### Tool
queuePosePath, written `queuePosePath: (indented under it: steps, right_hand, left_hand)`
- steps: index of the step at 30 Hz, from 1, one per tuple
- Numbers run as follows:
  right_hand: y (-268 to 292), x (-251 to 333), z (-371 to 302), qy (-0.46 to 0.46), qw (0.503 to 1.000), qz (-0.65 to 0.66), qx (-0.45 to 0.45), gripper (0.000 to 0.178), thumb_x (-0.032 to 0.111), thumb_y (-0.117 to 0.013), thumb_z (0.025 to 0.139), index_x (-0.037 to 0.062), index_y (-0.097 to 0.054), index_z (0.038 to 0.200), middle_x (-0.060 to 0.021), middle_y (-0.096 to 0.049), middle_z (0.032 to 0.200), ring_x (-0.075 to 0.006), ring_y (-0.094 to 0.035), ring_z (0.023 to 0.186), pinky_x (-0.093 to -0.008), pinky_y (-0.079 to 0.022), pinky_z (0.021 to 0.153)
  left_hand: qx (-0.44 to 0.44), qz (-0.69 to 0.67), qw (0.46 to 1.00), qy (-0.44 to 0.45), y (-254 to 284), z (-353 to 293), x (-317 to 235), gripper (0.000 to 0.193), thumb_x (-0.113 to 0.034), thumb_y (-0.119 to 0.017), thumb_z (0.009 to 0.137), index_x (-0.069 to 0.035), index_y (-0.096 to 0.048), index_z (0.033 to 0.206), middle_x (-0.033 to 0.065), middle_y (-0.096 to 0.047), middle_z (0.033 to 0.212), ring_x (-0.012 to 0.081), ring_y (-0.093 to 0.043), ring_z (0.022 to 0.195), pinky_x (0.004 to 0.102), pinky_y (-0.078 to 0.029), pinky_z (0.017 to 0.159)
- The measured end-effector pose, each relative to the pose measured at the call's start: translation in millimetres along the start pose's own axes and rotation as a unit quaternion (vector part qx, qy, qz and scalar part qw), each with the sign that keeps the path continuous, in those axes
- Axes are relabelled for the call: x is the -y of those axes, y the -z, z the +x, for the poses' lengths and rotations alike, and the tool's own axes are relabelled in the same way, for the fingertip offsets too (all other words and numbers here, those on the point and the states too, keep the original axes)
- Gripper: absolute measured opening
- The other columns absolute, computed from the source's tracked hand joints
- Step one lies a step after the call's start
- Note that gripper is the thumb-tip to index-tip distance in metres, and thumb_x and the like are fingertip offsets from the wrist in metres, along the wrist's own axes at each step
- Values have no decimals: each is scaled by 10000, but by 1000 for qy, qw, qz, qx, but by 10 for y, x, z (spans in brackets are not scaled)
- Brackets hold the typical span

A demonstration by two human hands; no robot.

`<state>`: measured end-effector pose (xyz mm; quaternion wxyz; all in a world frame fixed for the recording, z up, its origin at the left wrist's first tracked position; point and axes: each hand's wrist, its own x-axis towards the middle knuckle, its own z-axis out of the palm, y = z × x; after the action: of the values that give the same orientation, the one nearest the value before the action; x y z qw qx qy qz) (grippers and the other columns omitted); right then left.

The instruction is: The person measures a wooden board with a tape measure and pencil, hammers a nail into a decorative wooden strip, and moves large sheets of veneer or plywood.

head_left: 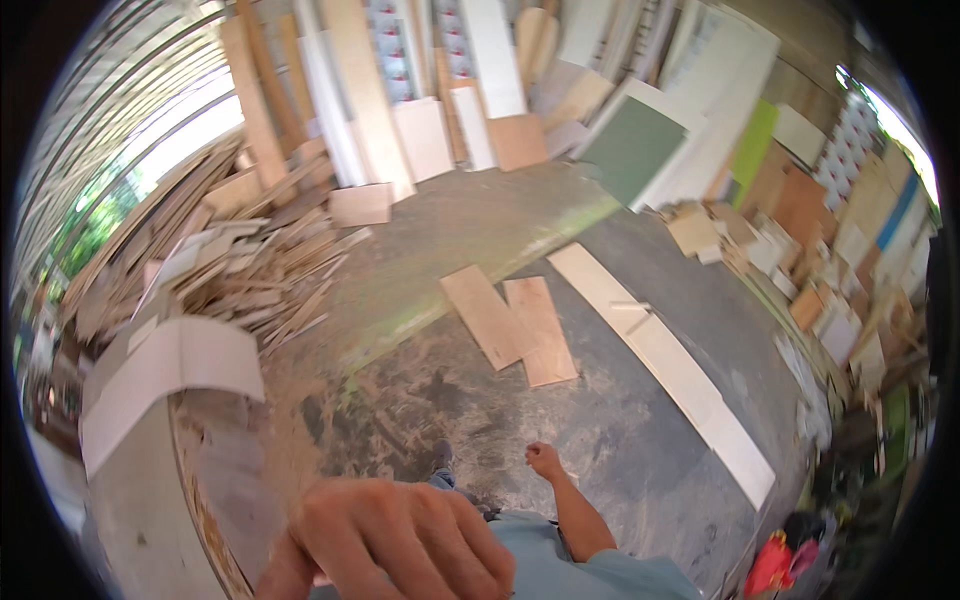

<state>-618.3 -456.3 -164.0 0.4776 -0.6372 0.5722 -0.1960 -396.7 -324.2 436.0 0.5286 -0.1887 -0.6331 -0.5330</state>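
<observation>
Left hand (395,535) is raised close under the camera, fingers curled, blurred — whether it grips anything cannot be told; nearest to it is the pale curved sheet (170,375) on the left. Right hand (545,460) hangs loosely closed, empty, above the concrete floor (620,430). Further off lie two brown boards (515,325) and a long white plank (665,365) — untouched. Judged: walking between handling steps; reaching them calls for stepping forward.

Two boards (512,328) on floor (620,440), scrap pile (230,260) left.
</observation>
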Motion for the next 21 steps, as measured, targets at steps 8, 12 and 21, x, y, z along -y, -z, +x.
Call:
queuePosePath:
  steps: [8,12,21]
  right_hand:
    - [256,-1272,-761,4,913,-407,5,206,175,-578,777,23,-697,849,-161,-686,776,-235,-679,669,-346,-549,673]
    - [267,-1202,-1419,-366,827,128,-408,208,195,-579,770,29,-699,736,-122,-666,638,-210,-664,590,-343,-545,594]
    - [-1375,-1139,-1998,-593,770,96,-216,308,297,-532,752,60,-715,822,-179,-677,874,-350,-646,891,-441,-498,784]
  left_hand:
    - [202,-238,949,35,1565,553,789,526,-486,-487,938,-20,-722,1002,141,-599,666,220,-507,471,343,-448,496]
    - [265,-369,890,40,2187,809,1570,476,-475,-491,936,-51,-701,976,175,-632,719,268,-563,563,403,-486,590]
    - [110,-410,841,336,1937,480,4018,486,-330,-442,959,100,-608,1114,161,-633,704,231,-564,573,384,-467,598]
